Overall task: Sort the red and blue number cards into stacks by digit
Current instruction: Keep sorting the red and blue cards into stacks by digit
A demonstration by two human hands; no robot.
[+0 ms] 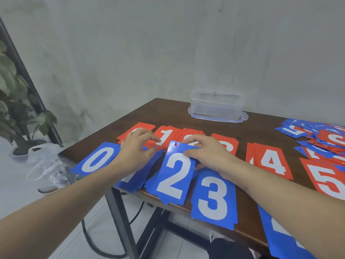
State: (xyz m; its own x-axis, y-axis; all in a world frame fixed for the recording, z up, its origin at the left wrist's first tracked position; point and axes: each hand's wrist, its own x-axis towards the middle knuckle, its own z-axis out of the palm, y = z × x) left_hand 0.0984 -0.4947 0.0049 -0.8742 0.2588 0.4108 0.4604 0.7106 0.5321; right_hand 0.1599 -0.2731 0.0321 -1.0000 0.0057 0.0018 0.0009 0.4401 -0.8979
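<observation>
1. Pinching the top edge of the blue plastic card with a white 2 (174, 174), the right hand (206, 154) holds it between thumb and fingers; the card lies in the near row, between the blue 1 card (130, 181) and blue 3 card (212, 198).
2. Left hand (137, 146) – fingers loosely spread, gripping nothing – rests on the blue 1 card.
3. Unsorted red and blue cards (321, 139) lie heaped at the right of the dark wooden table (186, 121).

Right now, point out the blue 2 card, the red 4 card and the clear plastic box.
blue 2 card (174, 176): head view, on its white digit.
red 4 card (271, 161): head view, on its white digit.
clear plastic box (217, 105): head view, on its front wall.
</observation>
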